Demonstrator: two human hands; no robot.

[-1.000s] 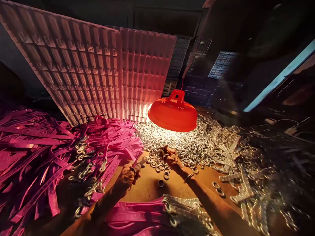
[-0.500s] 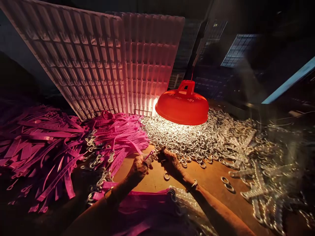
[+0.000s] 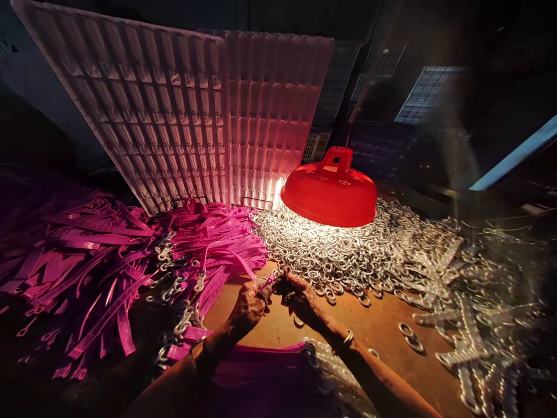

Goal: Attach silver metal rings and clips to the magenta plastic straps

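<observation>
My left hand (image 3: pixel 249 306) is closed on the end of a magenta strap (image 3: pixel 239 261), which runs back into the strap pile. My right hand (image 3: pixel 303 303) is pinched right beside it, fingertips touching or nearly so. What the right fingers hold is dark and too small to make out. Behind both hands lies a heap of metal rings (image 3: pixel 322 261). One loose ring (image 3: pixel 298 321) shows partly under the right hand. To the left is a bundle of magenta straps (image 3: pixel 213 232) with metal snap hooks (image 3: pixel 200 281) at their ends.
A red lamp (image 3: pixel 331 194) hangs low over the rings. Ribbed panels (image 3: pixel 174 110) stand upright behind. More straps (image 3: pixel 104 255) spread at far left, and ribbed metallic strips (image 3: pixel 467 371) lie at right. Two loose rings (image 3: pixel 411 338) rest on the brown tabletop (image 3: pixel 361 331). Straps (image 3: pixel 261 366) lie nearest me.
My hands have drawn closer together at the strap end. The right hand now partly covers the loose ring below it. The whole view has shifted slightly.
</observation>
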